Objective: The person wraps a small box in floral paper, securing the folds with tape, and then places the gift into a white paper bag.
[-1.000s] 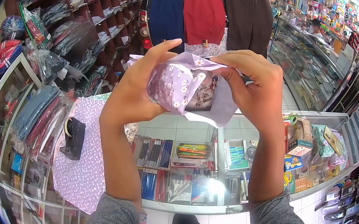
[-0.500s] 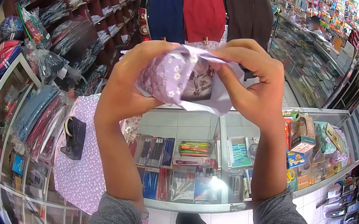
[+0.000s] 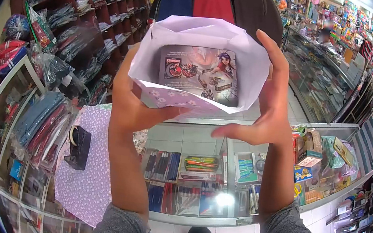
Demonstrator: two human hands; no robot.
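Note:
Over the counter, a printed box with cartoon pictures shows inside a lilac floral paper wrap. The wrap's top end gapes open, its white inner side facing me. My left hand grips the wrapped box from the left, thumb along the near side and other fingers mostly hidden. On the right, my right hand bears against the paper, its index finger up along the edge and its thumb held apart below. More lilac floral paper lies on the counter at left, with a black tape dispenser on it.
Pens and markers lie under the glass counter. A small carton and yellow-handled scissors are at right. Bagged clothes are stacked at left. Folded trousers are ahead, near a glass showcase and a person farther back.
The paper's end, pinched nearly together before, now stands wide open and shows the box. My fingers have left the top edge; my hands are now at the parcel's sides.

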